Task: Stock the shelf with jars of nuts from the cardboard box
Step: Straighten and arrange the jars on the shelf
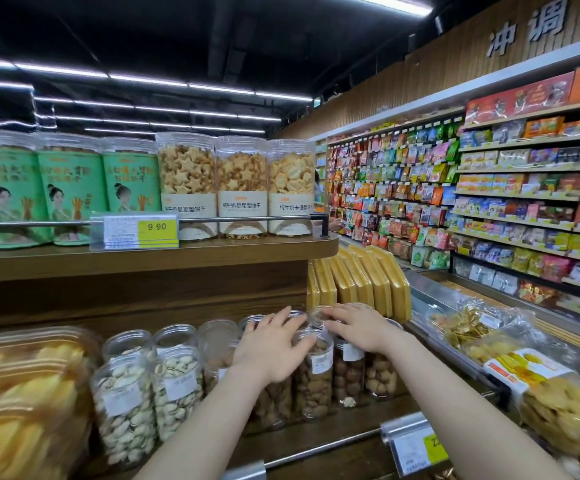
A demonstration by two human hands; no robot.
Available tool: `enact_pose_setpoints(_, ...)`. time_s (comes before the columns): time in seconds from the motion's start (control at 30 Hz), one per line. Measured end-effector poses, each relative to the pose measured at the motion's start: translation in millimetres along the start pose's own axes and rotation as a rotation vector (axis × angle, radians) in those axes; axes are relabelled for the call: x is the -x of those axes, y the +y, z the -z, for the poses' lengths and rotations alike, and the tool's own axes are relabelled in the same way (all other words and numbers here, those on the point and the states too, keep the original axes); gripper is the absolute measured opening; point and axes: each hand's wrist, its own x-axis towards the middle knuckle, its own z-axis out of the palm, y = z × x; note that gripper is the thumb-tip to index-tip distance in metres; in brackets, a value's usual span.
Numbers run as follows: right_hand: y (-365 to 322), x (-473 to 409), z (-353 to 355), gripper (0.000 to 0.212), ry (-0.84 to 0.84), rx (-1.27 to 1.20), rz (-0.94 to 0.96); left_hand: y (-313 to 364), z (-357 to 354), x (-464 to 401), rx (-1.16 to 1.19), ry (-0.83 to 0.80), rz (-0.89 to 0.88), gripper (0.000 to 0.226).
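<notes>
On the lower shelf [316,434], toward its right end, my left hand [271,348] lies flat over the lids of the brown-nut jars, fingers straight and spread, gripping nothing; my right hand [361,327] rests on the lid of the jar of round nuts [349,379] just beside it, fingers loosely stretched over the top, and I cannot tell whether they actually clasp the lid; between my two hands stands the almond jar [316,379], upright, with a white label on its front; the jars stand packed together in rows, touching one another; to their left, nearer the shelf's front edge, stand two pistachio jars [126,407], also upright and labelled; at the far left end sit tubs of yellow dried fruit [22,393]; a metal rail [319,448] runs along the front edge with a price tag [416,445] clipped to it; behind the jars, at the back right corner, yellow flat packs [361,282] lean in a row; on the upper shelf [150,258] stand green canisters [70,188] at the left and clear biscuit jars [240,185] at the right, behind a rail carrying a tag marked 9.90 [157,226]; off the right end of the lower shelf lie bagged snacks [482,334].
</notes>
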Motion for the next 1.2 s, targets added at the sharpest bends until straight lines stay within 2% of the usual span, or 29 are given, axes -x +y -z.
enact_pose_setpoints(0.1, -8, 7, 8, 0.050, 0.119, -0.166, 0.014, -6, 20, 15, 0.091, 0.313, -0.055, 0.053)
enact_pose_setpoints(0.2, -38, 25, 9, 0.048, 0.186, -0.162, 0.116, -38, 36, 46, 0.023, 0.425, -0.014, 0.061)
enact_pose_setpoints(0.27, -69, 39, 2, 0.049, 0.159, -0.157, 0.194, -68, 37, 69, -0.052, 0.380, 0.131, 0.074)
enact_pose_setpoints(0.37, -117, 45, -17, 0.050, 0.135, -0.057, 0.295, -98, 26, 94, -0.127, 0.175, 0.341, 0.062)
enact_pose_setpoints(0.47, -146, 39, -34, 0.054, 0.122, 0.074, 0.322, -100, 19, 102, -0.212, 0.191, 0.331, 0.086)
enact_pose_setpoints(0.5, -151, 37, -38, 0.057, 0.103, 0.103, 0.319, -101, 17, 103, -0.222, 0.215, 0.329, 0.088)
enact_pose_setpoints(0.6, -156, 35, -43, 0.053, 0.083, 0.128, 0.307, -106, 15, 104, -0.220, 0.246, 0.309, 0.073)
enact_pose_setpoints(0.77, -156, 34, -41, 0.049, 0.059, 0.135, 0.294, -111, 18, 102, -0.211, 0.206, 0.290, 0.085)
enact_pose_setpoints(0.93, -156, 31, -32, 0.055, -0.030, 0.030, 0.292, -106, 31, 100, -0.126, 0.127, 0.332, 0.062)
enact_pose_setpoints(1.07, -132, 29, -17, 0.051, 0.125, -0.051, 0.250, -103, 48, 91, -0.137, 0.135, 0.386, 0.060)
enact_pose_setpoints(1.2, -103, 23, -19, 0.053, 0.025, 0.040, 0.114, -102, 47, 80, -0.116, -0.060, 0.475, 0.063)
